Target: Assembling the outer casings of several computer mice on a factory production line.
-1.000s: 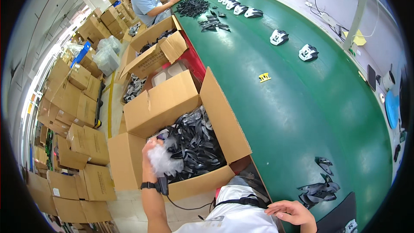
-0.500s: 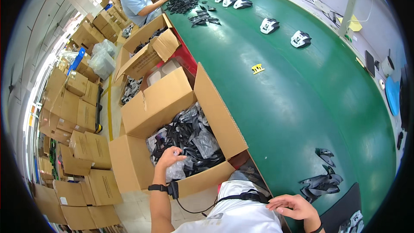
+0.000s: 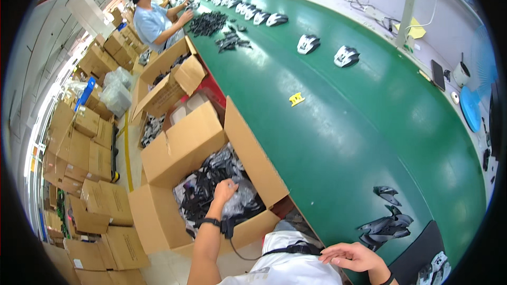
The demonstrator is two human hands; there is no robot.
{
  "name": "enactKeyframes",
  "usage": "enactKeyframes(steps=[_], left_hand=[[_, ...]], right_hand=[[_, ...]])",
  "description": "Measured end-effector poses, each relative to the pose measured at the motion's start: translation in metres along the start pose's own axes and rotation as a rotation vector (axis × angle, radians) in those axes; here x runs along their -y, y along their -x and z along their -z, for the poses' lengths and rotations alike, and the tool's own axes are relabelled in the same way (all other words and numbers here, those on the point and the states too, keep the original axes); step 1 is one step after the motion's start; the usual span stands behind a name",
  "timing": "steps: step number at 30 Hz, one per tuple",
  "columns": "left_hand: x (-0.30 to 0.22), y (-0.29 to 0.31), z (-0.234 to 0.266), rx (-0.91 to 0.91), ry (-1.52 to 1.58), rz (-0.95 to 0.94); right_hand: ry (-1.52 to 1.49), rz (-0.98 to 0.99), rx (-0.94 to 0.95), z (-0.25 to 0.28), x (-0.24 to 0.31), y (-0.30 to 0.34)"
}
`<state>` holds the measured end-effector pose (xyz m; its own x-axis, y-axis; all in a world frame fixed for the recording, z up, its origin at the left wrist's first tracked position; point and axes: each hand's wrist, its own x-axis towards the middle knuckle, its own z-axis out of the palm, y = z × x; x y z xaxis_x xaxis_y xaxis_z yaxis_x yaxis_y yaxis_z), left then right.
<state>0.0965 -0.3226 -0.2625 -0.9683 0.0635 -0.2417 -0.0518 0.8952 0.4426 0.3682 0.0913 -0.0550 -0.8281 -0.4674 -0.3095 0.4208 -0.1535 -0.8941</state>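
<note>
My left hand (image 3: 226, 190) reaches down into an open cardboard box (image 3: 151, 208) standing beside the table. Its fingers are closed on a crumpled clear plastic bag (image 3: 244, 196). Around the bag, many black plastic parts (image 3: 207, 175) lie heaped in the box. Over the table's near edge, my right hand (image 3: 351, 257) is open and holds nothing, its fingers stretched out. Just beyond it, a small pile of dark, curved plastic parts (image 3: 386, 227) rests on the green table (image 3: 338, 142), with another such part (image 3: 387, 195) behind.
A yellow plastic piece (image 3: 297, 99) and a row of white-and-black shells (image 3: 346, 56) occupy the table. A dark mat (image 3: 417, 256) lies at the near right. Farther along, a co-worker (image 3: 153, 21) handles parts beside a black heap (image 3: 208, 24). Stacked cartons (image 3: 87, 142) line the left.
My left hand has moved deeper into the box and closed its fingers, and the plastic bag has shifted rightward within the box. My right hand stays by the table edge. The view has tilted slightly.
</note>
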Motion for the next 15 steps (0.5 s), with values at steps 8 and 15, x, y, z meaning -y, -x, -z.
enactKeyframes(steps=[8, 15], left_hand=[[-0.045, 0.051, 0.098, 0.147, 1.148, 0.084], [0.023, 0.047, 0.081, -0.033, 0.845, 0.351]], right_hand=[[-0.035, 0.101, -0.049, 0.001, -0.001, 0.005], [-0.032, 0.15, -0.064, -0.004, -0.008, 0.005]])
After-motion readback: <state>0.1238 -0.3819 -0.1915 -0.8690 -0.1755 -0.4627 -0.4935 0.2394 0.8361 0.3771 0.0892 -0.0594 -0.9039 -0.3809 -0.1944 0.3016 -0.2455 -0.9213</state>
